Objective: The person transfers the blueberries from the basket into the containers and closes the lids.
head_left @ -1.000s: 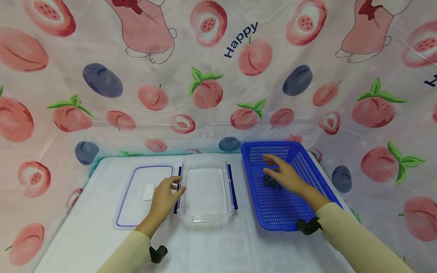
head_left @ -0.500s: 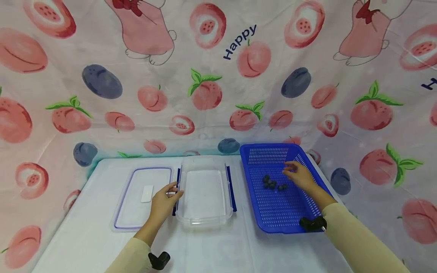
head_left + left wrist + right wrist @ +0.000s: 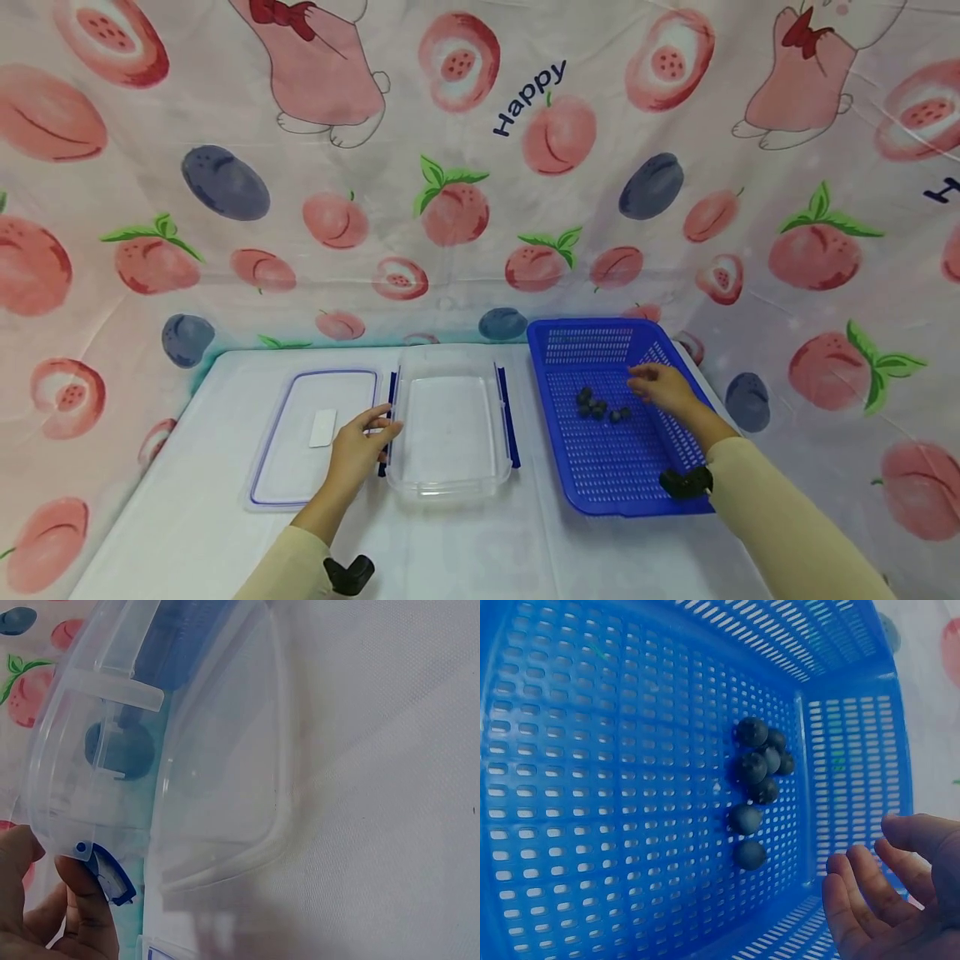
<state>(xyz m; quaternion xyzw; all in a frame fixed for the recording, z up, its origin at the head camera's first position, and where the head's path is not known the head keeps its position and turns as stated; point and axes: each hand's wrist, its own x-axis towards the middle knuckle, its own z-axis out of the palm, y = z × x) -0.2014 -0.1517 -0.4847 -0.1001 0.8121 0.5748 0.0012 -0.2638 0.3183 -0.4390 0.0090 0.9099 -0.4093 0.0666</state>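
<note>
My left hand (image 3: 356, 450) is at the left rim of a clear plastic box (image 3: 450, 425). In the left wrist view its thumb and finger (image 3: 82, 900) pinch the box's rim beside a blue latch (image 3: 112, 877). The box holds nothing and has no lid on. Over the right side of a blue mesh basket (image 3: 570, 475), my right hand (image 3: 663, 389) hovers with loosely bent fingers (image 3: 870, 885) and nothing between them. Several blueberries (image 3: 592, 406) lie clustered on the basket floor, left of that hand.
A clear lid (image 3: 288, 467) with a blue seal lies flat left of the box, a small white rectangle (image 3: 323, 427) on it. White cloth (image 3: 480, 550) covers the table. A fruit-print curtain (image 3: 465, 125) hangs behind and at the sides.
My right hand has moved right, away from above the blueberries, which now show fully. The left hand stays at the box's rim. The head view has shifted slightly.
</note>
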